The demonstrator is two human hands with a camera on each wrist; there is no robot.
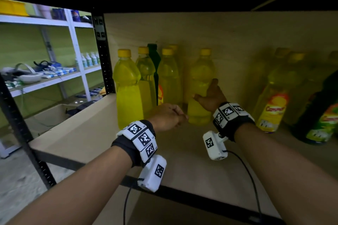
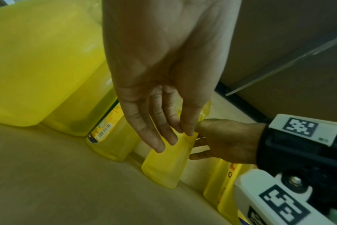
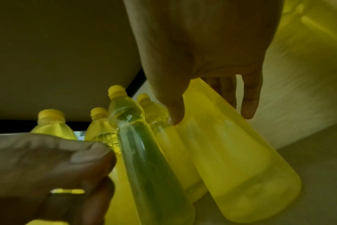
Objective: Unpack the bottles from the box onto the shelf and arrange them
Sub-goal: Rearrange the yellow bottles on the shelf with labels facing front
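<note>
A tall yellow bottle (image 1: 200,76) (image 2: 164,170) (image 3: 240,159) with a yellow cap stands on the wooden shelf board (image 1: 184,155), apart from the others. My right hand (image 1: 204,88) (image 3: 212,118) holds it around the middle, thumb across the front and fingers behind. In the left wrist view the right hand (image 2: 221,141) reaches the bottle from the right. My left hand (image 1: 174,115) (image 2: 173,141) hangs relaxed and holds nothing, its fingertips close to the bottle's lower left side. Whether they touch it I cannot tell.
A cluster of yellow bottles (image 1: 128,87) and a dark green one (image 1: 153,56) stands at the shelf's left end beside the black post (image 1: 104,51). Labelled bottles (image 1: 274,102) and a dark one (image 1: 321,115) stand right. White shelving (image 1: 45,76) and a beige box (image 1: 53,115) lie beyond.
</note>
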